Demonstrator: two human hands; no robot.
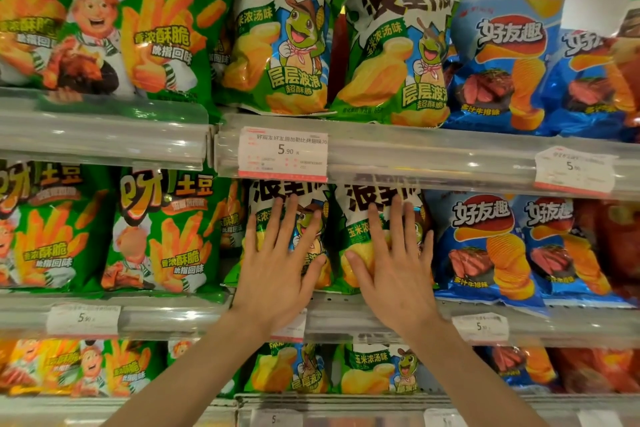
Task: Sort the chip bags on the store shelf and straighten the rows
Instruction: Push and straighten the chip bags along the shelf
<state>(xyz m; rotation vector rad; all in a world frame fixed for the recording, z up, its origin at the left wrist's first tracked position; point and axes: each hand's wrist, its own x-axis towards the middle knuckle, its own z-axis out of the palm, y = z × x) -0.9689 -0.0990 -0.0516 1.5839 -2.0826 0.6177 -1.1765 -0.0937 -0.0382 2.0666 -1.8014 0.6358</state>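
Flat palms, fingers spread: left hand (277, 263) on the left corn-soup bag (294, 232), right hand (394, 270) on its neighbour (381, 236), middle shelf (346, 317). Best pressed evenly, both together, faces flush with the blue bags (485, 246) alongside, without crushing chips.

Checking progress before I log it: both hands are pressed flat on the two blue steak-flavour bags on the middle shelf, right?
Not quite. The head view shows the left hand and right hand flat on the two green-and-white corn bags, one hand on each, on the middle shelf. The blue steak bags sit untouched just to the right.
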